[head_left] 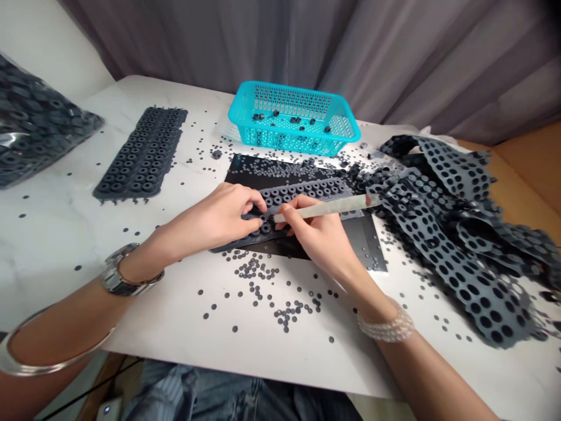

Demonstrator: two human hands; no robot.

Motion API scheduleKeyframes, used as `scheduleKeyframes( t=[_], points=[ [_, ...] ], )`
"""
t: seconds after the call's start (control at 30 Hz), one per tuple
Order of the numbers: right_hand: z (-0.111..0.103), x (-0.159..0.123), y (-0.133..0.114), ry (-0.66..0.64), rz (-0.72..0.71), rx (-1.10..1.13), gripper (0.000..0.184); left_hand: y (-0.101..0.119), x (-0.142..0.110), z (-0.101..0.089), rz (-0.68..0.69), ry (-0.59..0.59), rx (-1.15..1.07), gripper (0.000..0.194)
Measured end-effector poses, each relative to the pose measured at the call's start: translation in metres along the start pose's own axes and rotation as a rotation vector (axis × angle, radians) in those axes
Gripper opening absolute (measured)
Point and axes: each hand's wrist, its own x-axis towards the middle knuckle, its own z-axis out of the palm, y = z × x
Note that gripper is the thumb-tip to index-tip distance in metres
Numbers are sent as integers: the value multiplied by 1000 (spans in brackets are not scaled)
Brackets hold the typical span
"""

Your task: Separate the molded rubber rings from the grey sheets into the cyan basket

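Observation:
A dark grey moulded rubber sheet point(326, 188) with rows of raised rings lies at a slant on a flat black board point(370, 237). My left hand point(214, 215) bends over the sheet's near left part, its thumb and index finger closed on the raised rings. In my right hand point(322, 234) is a pale, flat-sided stick point(339, 206), gripped like a pen. The stick's tip meets the sheet just right of my left thumb. Small dark rubber discs point(254, 269) are scattered around the board and on it.
A turquoise basket point(293, 143) holding a few rubber rings stands behind the board. Another ringed sheet point(142, 155) lies left, near a clear bag of rubber rings point(39, 123). Perforated rubber sheets point(456, 257) are heaped at right on the white table point(175, 327).

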Motion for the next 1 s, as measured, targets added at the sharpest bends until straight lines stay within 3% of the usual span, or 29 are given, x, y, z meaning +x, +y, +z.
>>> scheduleKeyframes(
  t=[0.3,0.4,0.47,0.6,0.7,0.87,1.0],
  points=[
    [5,2,-6,17,-108,-149,26,-5,3,13,56,46,-93,5],
    [7,2,-11,28,-124,-233,24,2,2,5,69,30,-176,6],
    [7,1,-11,38,-117,-238,24,7,1,-8,22,49,-340,5],
    [6,1,-6,29,-63,-106,26,8,0,-32,-154,225,-957,3],
    [1,-1,-2,36,-22,54,26,1,2,-33,-288,129,-1182,8],
    [-10,-2,-3,137,-36,86,34,1,4,-14,-336,-29,-1218,30],
    [-13,-5,-8,128,-122,-37,31,9,2,-6,-307,-72,-1215,15]
  ],
)
